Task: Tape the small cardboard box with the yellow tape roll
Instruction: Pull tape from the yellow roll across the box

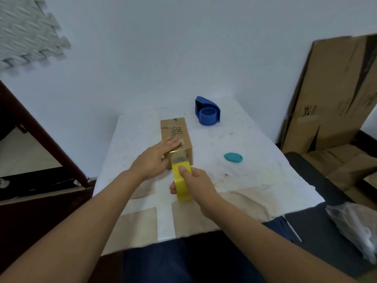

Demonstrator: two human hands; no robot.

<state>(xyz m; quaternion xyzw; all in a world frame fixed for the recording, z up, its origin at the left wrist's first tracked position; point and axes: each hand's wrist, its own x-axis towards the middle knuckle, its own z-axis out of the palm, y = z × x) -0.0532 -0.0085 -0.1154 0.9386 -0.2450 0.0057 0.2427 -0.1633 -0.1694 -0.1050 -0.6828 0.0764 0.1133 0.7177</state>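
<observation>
A small cardboard box (177, 131) lies on the white table (255, 160), its long side running away from me. My left hand (157, 158) rests flat on the box's near top edge, fingers pressing a strip of clear tape. The yellow tape roll (182, 181) stands on edge just in front of the box. My right hand (196, 185) grips the roll, thumb on its rim. A strip of tape runs from the roll up the box's near face to the top.
A blue tape dispenser (208, 112) stands at the far side of the table. A teal oval object (233, 157) lies to the right of the box. Flattened cardboard sheets (334, 94) lean against the wall at right. A dark wooden frame (40, 135) is on the left.
</observation>
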